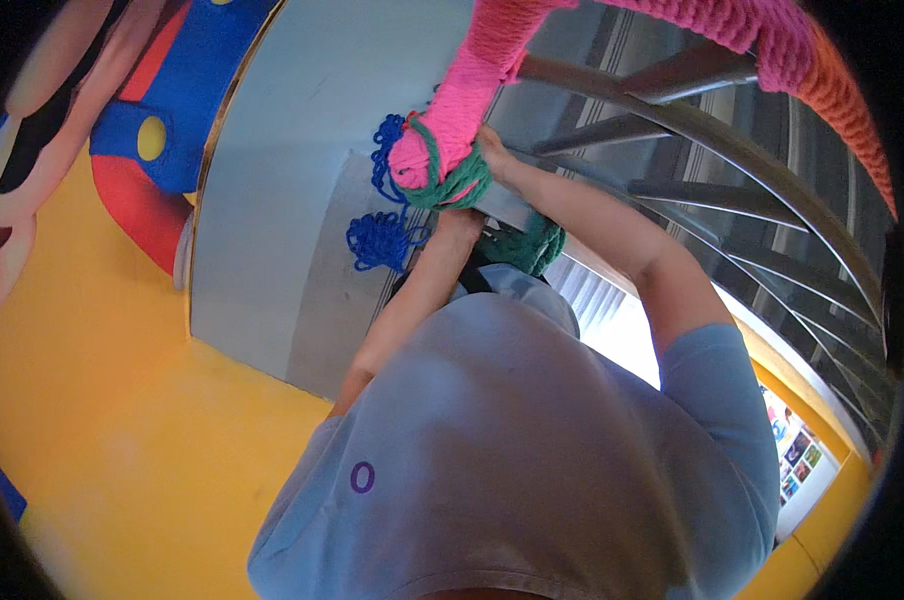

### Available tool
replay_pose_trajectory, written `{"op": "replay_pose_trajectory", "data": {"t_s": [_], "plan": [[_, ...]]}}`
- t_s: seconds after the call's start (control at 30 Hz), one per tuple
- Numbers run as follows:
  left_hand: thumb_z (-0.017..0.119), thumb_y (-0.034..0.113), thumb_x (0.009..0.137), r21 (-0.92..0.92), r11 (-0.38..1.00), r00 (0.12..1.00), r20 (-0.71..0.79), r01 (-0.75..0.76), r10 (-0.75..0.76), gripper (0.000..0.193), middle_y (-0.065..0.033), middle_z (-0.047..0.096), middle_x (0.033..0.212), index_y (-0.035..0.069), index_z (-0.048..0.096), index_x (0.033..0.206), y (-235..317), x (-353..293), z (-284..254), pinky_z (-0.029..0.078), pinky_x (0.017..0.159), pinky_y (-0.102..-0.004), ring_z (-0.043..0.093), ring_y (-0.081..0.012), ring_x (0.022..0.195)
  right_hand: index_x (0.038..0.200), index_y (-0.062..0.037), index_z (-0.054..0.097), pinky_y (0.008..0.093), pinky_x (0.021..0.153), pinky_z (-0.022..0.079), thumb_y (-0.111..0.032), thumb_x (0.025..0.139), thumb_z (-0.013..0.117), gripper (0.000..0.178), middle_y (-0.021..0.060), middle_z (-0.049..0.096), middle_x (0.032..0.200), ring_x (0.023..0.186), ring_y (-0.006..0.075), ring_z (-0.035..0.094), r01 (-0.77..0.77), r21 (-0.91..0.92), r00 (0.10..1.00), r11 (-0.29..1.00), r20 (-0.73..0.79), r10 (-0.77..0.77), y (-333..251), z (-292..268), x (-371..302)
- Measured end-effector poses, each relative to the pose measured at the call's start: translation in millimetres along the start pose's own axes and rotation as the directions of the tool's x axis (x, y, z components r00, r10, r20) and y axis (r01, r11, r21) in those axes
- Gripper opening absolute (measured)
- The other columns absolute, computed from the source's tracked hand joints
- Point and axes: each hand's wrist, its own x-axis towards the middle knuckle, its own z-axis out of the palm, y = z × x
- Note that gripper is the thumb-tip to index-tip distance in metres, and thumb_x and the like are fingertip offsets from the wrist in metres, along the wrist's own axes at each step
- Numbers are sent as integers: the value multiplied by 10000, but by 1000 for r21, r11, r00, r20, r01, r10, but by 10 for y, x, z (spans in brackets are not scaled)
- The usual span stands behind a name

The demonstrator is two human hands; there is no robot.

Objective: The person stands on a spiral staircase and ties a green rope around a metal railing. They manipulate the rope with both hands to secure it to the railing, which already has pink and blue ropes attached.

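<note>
A rail wrapped in bright pink yarn (477, 85) slopes down from the top centre. Dark green yarn (457, 185) is looped loosely around its rounded lower end. My left hand (460, 224) is just below that end, against the green loops, its fingers hidden. Along the right side of the pink wrapping, my right hand (492, 153) reaches behind the rail, and its fingers are out of sight too. A bundle of green yarn (532, 247) hangs between my forearms. Blue looped yarn (380, 241) dangles to the left of my left hand.
Curved metal railing bars (702, 125) run down the right, above dark ribbed steps (612, 60). Orange yarn wrapping (852, 110) continues the covered rail at the upper right. A pale grey panel (272, 200) and a painted yellow wall (102, 400) stand at the left.
</note>
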Motion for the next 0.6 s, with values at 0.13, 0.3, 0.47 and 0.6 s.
{"op": "replay_pose_trajectory", "data": {"t_s": [0.13, 0.3, 0.47, 0.6], "plan": [[529, 378, 883, 32, 998, 999, 5, -45, 45, 367, -116, 581, 1119, 85, 554, 1102, -84, 55, -36, 460, 875, -465, 535, -277, 1019, 998, -47, 591, 399, 762, 466, -134, 822, 505, 214, 189, 613, 969, 846, 382, 580, 539, -746, 833, 390, 403, -379, 388, -506, 433], [567, 309, 878, 31, 999, 996, 82, -33, 31, 314, -106, 590, 1109, 78, 567, 1091, -50, -11, -65, 457, 889, -449, 535, -277, 1021, 1090, -14, 590, 374, 820, 456, -170, 881, 477, 284, 171, 629, 1043, 923, 313, 595, 348, -735, 937, 582, 255, -239, 465, -524, 510], [628, 285, 849, 21, 996, 978, 187, 91, -93, 339, -106, 589, 1124, 69, 569, 1105, 46, 13, -149, 466, 898, -432, 538, -271, 1044, 1114, 20, 581, 328, 806, 462, -245, 936, 454, 344, 119, 635, 1012, 902, 196, 578, -126, -327, 991, 936, -6, 131, 118, -184, 247], [628, 270, 858, 225, 971, 956, 258, 80, -138, 345, -96, 576, 1174, 64, 567, 1128, 191, -51, -205, 478, 885, -427, 531, -252, 1085, 1063, 9, 614, 348, 793, 469, -283, 923, 464, 357, 116, 647, 975, 881, 219, 587, 155, -208, 985, 966, 103, -136, 129, -131, 32]]}}
